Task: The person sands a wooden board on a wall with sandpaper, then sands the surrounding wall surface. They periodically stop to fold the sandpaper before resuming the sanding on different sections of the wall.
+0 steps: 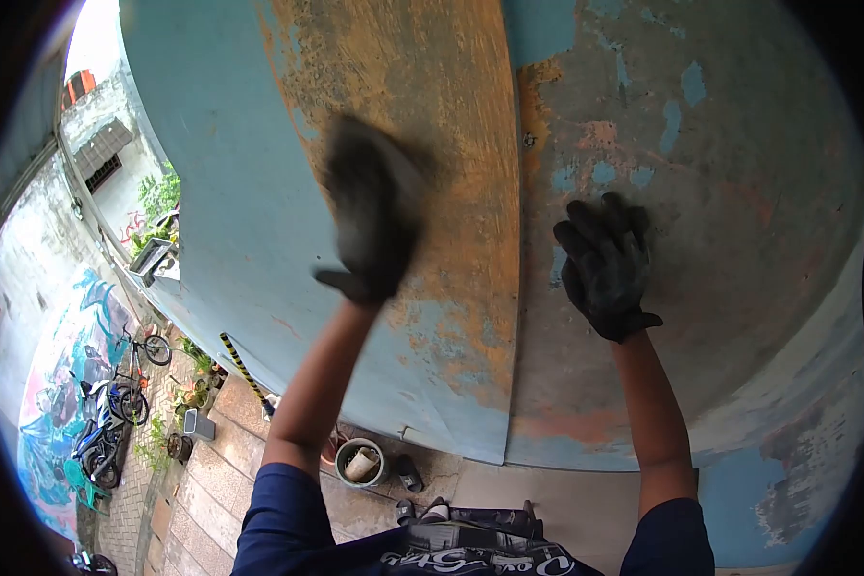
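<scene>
Both hands wear black gloves. My left hand is at the worn orange-brown strip of a blue-painted wall panel. Motion smears its fingers, and a dark, flat shape at its fingertips is too blurred to make out. Lower and to the right, my right hand rests on the grey, patchy panel, its fingers slightly bent and apart, with nothing seen in it. A vertical seam between the panels runs between the two hands.
Below the wall, a round pot stands on the paved floor near my feet. Further left are a yellow-and-black striped pole, a grey bin, potted plants, a blue motorcycle, bicycles and a painted mural wall.
</scene>
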`<state>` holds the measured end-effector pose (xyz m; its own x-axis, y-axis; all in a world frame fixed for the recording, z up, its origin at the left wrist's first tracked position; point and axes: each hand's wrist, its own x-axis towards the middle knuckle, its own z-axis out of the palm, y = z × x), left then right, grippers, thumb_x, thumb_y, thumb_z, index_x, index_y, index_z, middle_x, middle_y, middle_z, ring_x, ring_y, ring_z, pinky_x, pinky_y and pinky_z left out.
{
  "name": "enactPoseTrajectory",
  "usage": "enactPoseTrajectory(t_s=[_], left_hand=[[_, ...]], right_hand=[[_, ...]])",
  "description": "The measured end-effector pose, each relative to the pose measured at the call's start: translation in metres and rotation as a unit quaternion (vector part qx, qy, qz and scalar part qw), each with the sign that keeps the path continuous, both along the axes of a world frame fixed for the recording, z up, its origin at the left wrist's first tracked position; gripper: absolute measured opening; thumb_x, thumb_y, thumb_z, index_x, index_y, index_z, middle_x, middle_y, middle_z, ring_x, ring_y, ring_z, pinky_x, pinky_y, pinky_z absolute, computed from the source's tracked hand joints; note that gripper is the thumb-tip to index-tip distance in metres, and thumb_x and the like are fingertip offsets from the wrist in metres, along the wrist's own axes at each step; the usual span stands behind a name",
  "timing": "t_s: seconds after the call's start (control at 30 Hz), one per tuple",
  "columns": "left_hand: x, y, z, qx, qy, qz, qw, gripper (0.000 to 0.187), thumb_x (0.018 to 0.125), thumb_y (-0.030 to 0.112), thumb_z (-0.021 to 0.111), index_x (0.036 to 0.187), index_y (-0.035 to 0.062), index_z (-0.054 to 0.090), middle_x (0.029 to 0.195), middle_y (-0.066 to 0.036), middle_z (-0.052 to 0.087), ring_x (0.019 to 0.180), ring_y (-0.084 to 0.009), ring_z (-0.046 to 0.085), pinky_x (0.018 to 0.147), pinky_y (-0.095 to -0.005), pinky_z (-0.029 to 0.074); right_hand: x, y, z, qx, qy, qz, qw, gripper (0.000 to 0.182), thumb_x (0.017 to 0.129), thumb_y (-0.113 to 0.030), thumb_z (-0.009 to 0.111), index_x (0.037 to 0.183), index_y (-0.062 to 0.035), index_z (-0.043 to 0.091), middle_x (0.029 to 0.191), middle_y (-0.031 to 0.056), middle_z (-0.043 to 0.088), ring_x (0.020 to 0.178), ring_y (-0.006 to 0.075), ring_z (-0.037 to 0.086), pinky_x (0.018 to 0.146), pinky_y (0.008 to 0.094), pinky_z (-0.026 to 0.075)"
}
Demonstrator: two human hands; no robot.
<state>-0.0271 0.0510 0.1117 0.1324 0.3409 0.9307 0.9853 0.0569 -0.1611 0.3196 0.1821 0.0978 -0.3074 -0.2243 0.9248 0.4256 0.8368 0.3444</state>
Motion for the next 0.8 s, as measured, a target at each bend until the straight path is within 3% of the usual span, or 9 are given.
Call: enactPoseTrajectory(t_s=[0.1,0.2,0.23,0.3,0.33,0.5,0.6,0.7,0.8], left_hand=[[-0.001,0.012,0.018,0.056,-0.079,-0.177,0.979,0.065,0.109,0.026,0.051,0.162,-0.0028,0.029,0.17,-0.025,0.023,0.16,-0.0392,0.016,0.13,-0.0525,0.013],[0.11,0.025,-0.073,-0.022,-0.025,0.127,0.991,0.059,0.101,0.015,0.055,0.155,-0.0035,0.042,0.162,-0.027,0.036,0.153,-0.0452,0.03,0.128,-0.0588,0.02],[0.151,0.014,-0.116,-0.265,-0.004,0.187,0.946,0.059,0.091,0.009,0.057,0.148,-0.005,0.048,0.152,-0.032,0.046,0.146,-0.0488,0.04,0.124,-0.0643,0.024],[0.137,0.001,-0.15,-0.134,0.08,-0.141,0.978,0.052,0.094,0.015,0.06,0.142,-0.0017,0.056,0.148,-0.029,0.055,0.144,-0.0501,0.044,0.124,-0.0669,0.023],[0.123,0.006,-0.146,-0.126,0.095,-0.103,0.982,0.056,0.09,0.01,0.058,0.144,-0.0046,0.052,0.148,-0.031,0.051,0.143,-0.0502,0.044,0.123,-0.0672,0.024],[0.079,0.011,0.074,0.11,0.043,-0.007,0.993,0.071,0.1,0.018,0.058,0.16,-0.0062,0.029,0.167,-0.03,0.028,0.157,-0.0445,0.023,0.128,-0.0585,0.016],[0.082,0.017,0.098,0.153,-0.022,0.029,0.988,0.072,0.103,0.021,0.058,0.162,-0.0052,0.026,0.169,-0.028,0.024,0.159,-0.0399,0.018,0.13,-0.0539,0.014],[0.12,0.025,-0.058,-0.035,0.006,0.121,0.992,0.075,0.096,0.017,0.059,0.158,-0.0112,0.027,0.166,-0.033,0.024,0.156,-0.0505,0.02,0.127,-0.0653,0.011],[0.129,0.008,-0.15,-0.126,0.094,-0.124,0.98,0.055,0.091,0.014,0.063,0.144,0.0017,0.055,0.155,-0.029,0.045,0.151,-0.0483,0.034,0.125,-0.0665,0.019]], right_hand=[[-0.001,-0.004,0.003,-0.005,0.008,-0.006,1.0,0.03,0.087,-0.014,0.065,0.116,-0.0149,0.072,0.135,0.0057,0.068,0.132,0.0352,0.059,0.107,0.0581,0.043],[0.001,-0.004,0.0,-0.017,0.008,0.002,1.0,0.029,0.087,-0.015,0.065,0.115,-0.0145,0.072,0.135,0.0052,0.068,0.133,0.0344,0.058,0.106,0.0577,0.043],[0.003,-0.006,-0.003,-0.024,0.005,0.005,1.0,0.029,0.087,-0.015,0.065,0.115,-0.0145,0.072,0.135,0.0052,0.068,0.133,0.0344,0.058,0.106,0.0577,0.043],[0.006,-0.004,0.001,-0.016,-0.011,0.013,1.0,0.029,0.09,-0.014,0.063,0.118,-0.0156,0.072,0.135,0.0073,0.067,0.13,0.0393,0.059,0.107,0.0597,0.042],[0.005,-0.003,0.002,-0.014,-0.008,0.012,1.0,0.029,0.09,-0.014,0.063,0.118,-0.0156,0.072,0.135,0.0073,0.067,0.13,0.0393,0.059,0.107,0.0597,0.042],[0.001,0.002,-0.003,0.001,0.011,0.022,1.0,0.03,0.09,-0.012,0.063,0.118,-0.016,0.072,0.136,0.0065,0.068,0.131,0.0374,0.059,0.107,0.06,0.042],[0.002,0.003,-0.004,-0.014,-0.003,0.015,1.0,0.029,0.091,-0.012,0.063,0.117,-0.0162,0.072,0.136,0.0065,0.067,0.131,0.0375,0.059,0.107,0.0598,0.042],[0.003,-0.006,0.002,-0.011,0.004,0.0,1.0,0.025,0.088,-0.014,0.063,0.112,-0.0152,0.072,0.131,0.005,0.069,0.128,0.0345,0.061,0.104,0.0568,0.046],[0.004,-0.004,0.0,-0.019,-0.004,0.036,0.999,0.029,0.087,-0.011,0.064,0.115,-0.0147,0.072,0.135,0.007,0.067,0.13,0.0379,0.059,0.106,0.0601,0.042]])
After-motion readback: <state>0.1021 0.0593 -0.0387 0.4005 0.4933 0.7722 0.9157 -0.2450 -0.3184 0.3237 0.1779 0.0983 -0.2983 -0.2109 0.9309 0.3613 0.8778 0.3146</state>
